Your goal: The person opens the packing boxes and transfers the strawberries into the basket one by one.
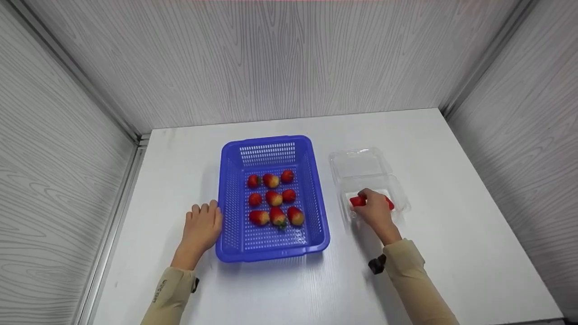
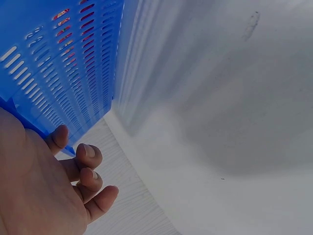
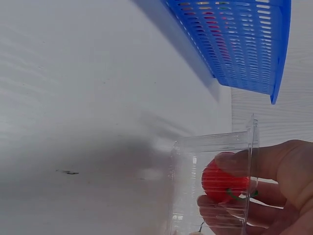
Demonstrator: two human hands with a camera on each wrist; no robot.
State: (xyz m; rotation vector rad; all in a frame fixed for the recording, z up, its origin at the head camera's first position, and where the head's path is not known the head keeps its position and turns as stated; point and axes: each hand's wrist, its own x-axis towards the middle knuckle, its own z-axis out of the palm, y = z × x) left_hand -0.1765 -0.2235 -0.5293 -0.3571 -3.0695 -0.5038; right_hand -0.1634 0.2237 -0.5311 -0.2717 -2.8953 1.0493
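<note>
My right hand [image 1: 375, 211] reaches into a clear plastic clamshell box [image 1: 399, 192], whose lid is folded back. Thumb and fingers pinch a red strawberry [image 3: 220, 182] with a green stem, seen through the box wall in the right wrist view. Another red strawberry [image 1: 389, 203] shows on the far side of that hand, partly covered by it. My left hand [image 1: 202, 225] rests against the left rim of a blue slotted basket [image 1: 319, 210], its fingers loosely bent in the left wrist view. Inside the basket, several red and yellowish strawberries [image 1: 273, 198] lie in three rows.
A white table [image 1: 280, 293] carries the basket and the box, which stand side by side with a narrow gap between them. Pale wood-grain panels [image 1: 289, 63] close in the back and both sides.
</note>
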